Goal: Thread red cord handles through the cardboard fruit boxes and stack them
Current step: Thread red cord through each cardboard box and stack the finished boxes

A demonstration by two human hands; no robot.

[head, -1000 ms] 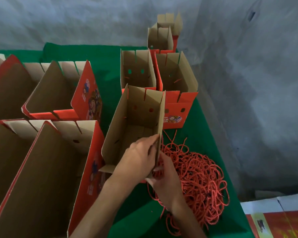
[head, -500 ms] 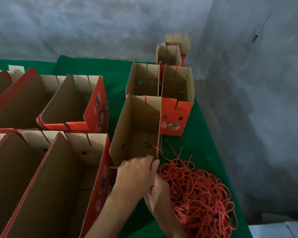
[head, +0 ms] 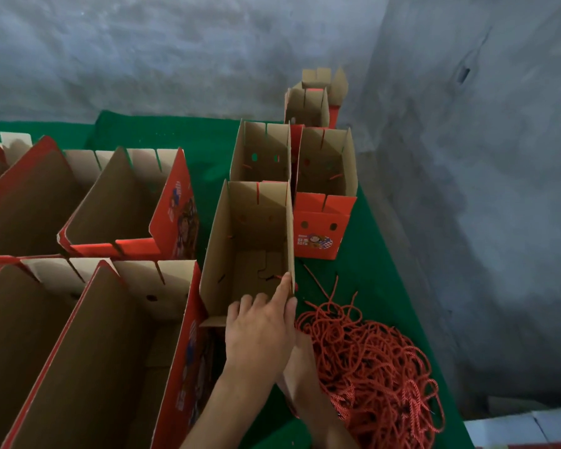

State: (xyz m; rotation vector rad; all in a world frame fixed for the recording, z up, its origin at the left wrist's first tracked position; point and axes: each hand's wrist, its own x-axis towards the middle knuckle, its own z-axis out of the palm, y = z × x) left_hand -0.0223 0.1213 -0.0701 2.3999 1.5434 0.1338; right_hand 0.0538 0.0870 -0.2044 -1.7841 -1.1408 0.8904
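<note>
Head view, frame centre: we found the open brown cardboard fruit box (head: 250, 251) light but crushable, best held by its wall; left hand (head: 259, 325) pinched that wall, right hand (head: 300, 358) indeterminate, beside limp tangled red cord (head: 370, 361).

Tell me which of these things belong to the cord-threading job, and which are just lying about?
In the job:
- small open box, near the hands
- pile of red cord
- left hand at the box wall
- right hand, mostly hidden
- small boxes behind

Lying about:
- big boxes on the left
- green cloth
- grey wall
</note>
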